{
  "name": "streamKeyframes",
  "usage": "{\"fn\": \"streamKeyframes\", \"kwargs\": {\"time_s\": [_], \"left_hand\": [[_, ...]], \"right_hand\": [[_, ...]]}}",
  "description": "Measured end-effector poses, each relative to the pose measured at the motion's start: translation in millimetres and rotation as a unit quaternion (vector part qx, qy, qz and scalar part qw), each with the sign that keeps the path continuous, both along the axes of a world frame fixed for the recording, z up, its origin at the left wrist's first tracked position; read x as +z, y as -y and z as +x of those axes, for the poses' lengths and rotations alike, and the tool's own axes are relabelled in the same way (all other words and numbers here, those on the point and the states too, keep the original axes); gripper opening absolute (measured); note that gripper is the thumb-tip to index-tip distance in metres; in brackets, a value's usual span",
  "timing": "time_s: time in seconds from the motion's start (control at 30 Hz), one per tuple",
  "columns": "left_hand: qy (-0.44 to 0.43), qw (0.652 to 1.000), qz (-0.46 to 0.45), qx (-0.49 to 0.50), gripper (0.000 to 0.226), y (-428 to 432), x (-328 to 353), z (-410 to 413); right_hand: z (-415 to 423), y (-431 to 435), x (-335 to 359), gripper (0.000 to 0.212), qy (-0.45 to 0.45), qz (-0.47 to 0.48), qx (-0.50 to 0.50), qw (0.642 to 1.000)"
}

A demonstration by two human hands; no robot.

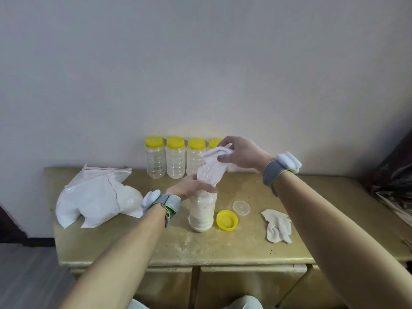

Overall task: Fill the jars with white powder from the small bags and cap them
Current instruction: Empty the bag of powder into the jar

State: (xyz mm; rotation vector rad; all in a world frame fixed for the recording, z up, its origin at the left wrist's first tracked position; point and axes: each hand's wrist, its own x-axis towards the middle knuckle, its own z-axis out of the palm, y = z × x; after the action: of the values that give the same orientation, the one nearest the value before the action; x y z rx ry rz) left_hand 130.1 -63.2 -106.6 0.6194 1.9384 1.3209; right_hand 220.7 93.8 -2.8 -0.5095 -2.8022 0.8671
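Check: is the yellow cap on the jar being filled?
No, the yellow cap lies on the table beside the open jar.

I'm in what looks like a plain room at home — my work surface is a worn, yellowish cabinet [223,248] set against a bare pale wall [200,63], its doors [252,284] just below my arms. Grey plank floor [26,275] on my left, dark patterned fabric [394,175] on my right — household yellow-capped plastic jars [165,157] and a crumpled rag [277,226] on top.
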Motion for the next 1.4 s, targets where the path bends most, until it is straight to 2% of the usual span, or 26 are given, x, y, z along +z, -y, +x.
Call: {"fn": "streamKeyframes", "kwargs": {"time_s": [0.1, 0.23, 0.37, 0.47, 0.53, 0.57, 0.63, 0.77, 1.0, 1.17, 1.23, 1.3, 1.4], "left_hand": [[0.007, 1.000, -0.024, -0.016, 0.089, 2, 3, -4], [0.070, 0.997, 0.021, -0.001, 0.074, 7, 5, -1], [0.114, 0.990, 0.069, 0.050, 0.063, 8, 3, 0], [0.108, 0.985, 0.113, 0.074, 0.039, 3, 8, 5], [0.099, 0.981, 0.146, 0.084, 0.016, -3, 11, 6], [0.088, 0.979, 0.158, 0.093, 0.015, -5, 11, 4], [0.051, 0.981, 0.152, 0.113, 0.019, -8, 8, -1], [0.004, 0.978, 0.133, 0.159, 0.017, -6, -6, -10], [-0.063, 0.971, 0.124, 0.192, 0.036, -3, -8, -4], [-0.057, 0.971, 0.132, 0.190, 0.030, -3, -10, -8], [-0.047, 0.968, 0.139, 0.202, 0.049, -2, -5, -7], [-0.034, 0.964, 0.152, 0.215, 0.058, -4, -1, -8], [-0.017, 0.958, 0.178, 0.224, 0.044, -5, 4, -11]], "right_hand": [[0, -5, 1, 0.030, 0.002, -0.066, 0.016, 0.998], [5, -5, -1, 0.010, -0.031, -0.060, 0.021, 0.998], [10, -2, -4, 0.006, -0.061, -0.058, 0.009, 0.996], [11, 3, -5, 0.003, -0.054, -0.044, 0.019, 0.997], [11, 4, -6, 0.009, -0.043, -0.033, 0.025, 0.998], [11, 4, -6, 0.014, -0.038, -0.033, 0.026, 0.998], [10, 3, -7, 0.019, -0.032, -0.039, 0.022, 0.999], [8, -2, -17, 0.014, -0.057, -0.094, -0.020, 0.994], [12, -4, -47, 0.009, -0.082, -0.123, -0.058, 0.987], [11, -7, -63, 0.017, -0.115, -0.177, -0.106, 0.972], [9, -7, -68, 0.020, -0.129, -0.185, -0.120, 0.967], [7, -4, -72, 0.022, -0.145, -0.190, -0.125, 0.963], [4, -1, -73, 0.019, -0.161, -0.186, -0.130, 0.961]]}}
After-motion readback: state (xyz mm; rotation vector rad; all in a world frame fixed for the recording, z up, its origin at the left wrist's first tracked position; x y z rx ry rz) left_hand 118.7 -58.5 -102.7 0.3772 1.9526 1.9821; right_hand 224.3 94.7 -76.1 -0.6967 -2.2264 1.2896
